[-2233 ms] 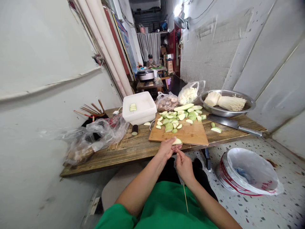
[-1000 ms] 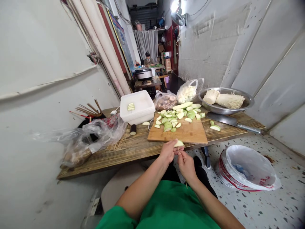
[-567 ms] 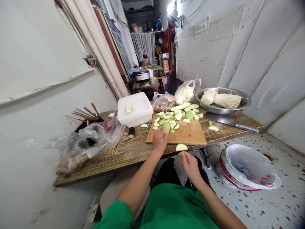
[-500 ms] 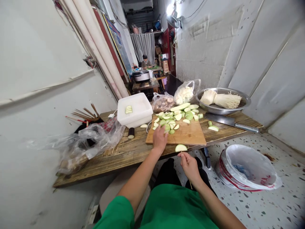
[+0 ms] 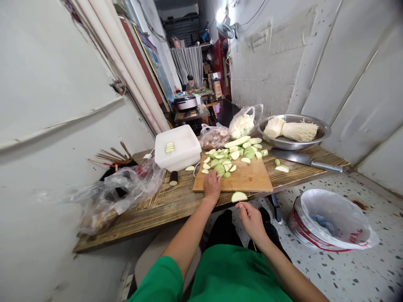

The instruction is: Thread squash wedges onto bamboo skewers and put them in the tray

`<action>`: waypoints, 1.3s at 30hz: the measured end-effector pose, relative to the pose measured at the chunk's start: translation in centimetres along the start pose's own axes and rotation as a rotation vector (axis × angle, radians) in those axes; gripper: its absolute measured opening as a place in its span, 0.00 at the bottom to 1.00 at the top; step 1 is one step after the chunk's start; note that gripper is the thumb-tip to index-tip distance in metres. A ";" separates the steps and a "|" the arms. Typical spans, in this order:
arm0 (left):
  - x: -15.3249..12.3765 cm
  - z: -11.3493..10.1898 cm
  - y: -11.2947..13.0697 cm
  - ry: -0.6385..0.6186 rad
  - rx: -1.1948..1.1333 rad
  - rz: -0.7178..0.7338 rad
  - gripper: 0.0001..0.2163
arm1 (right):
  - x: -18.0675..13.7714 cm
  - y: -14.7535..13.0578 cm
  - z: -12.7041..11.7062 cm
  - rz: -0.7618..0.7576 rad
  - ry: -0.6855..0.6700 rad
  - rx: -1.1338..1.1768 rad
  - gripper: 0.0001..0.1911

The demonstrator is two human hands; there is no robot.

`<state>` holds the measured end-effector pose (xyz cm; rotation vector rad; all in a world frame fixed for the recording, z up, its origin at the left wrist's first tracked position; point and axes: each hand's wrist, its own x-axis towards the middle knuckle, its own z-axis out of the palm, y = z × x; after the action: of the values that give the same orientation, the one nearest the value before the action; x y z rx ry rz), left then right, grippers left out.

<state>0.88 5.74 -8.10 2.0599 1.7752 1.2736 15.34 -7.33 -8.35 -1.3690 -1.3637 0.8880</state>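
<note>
My right hand (image 5: 251,219) is closed around a thin bamboo skewer, whose lower end sticks out below the palm. On its upper tip sits a half-round zucchini slice (image 5: 239,197), just off the front edge of the wooden cutting board (image 5: 248,180). My left hand (image 5: 212,186) rests at the board's front left, fingers bent down and close together beside the cut zucchini pieces (image 5: 225,164). Whatever lies under those fingertips is hidden. A finished skewer of zucchini slices (image 5: 170,147) lies on the lid of a white plastic box (image 5: 185,157).
Right of the board lie a cleaver (image 5: 291,157) and a steel basin (image 5: 294,144) with enoki mushrooms. Bagged vegetables (image 5: 242,125) stand behind. Loose skewers (image 5: 154,197), a dark vegetable end (image 5: 173,178) and a plastic bag (image 5: 126,188) lie left. A lined bucket (image 5: 333,222) stands on the floor.
My left hand has drawn back slightly from the zucchini pile toward the board's front edge. My right hand keeps the skewer and slice in nearly the same place. The view has shifted slightly.
</note>
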 end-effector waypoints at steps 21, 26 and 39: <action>1.9 -3.3 0.9 -0.167 -1.127 -0.883 0.08 | -0.6 -1.1 0.5 -0.087 -0.113 -0.073 0.17; 2.1 -4.2 0.4 -0.244 -1.221 -1.035 0.07 | -0.7 -1.7 0.7 -0.097 -0.136 -0.078 0.17; 2.1 -4.0 0.2 -0.260 -1.231 -1.136 0.06 | -0.6 -1.6 0.9 -0.094 -0.148 -0.132 0.18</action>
<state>-1.75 5.93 -4.43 0.3740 1.1051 1.0864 13.99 -8.00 -7.16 -1.3473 -1.6115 0.8629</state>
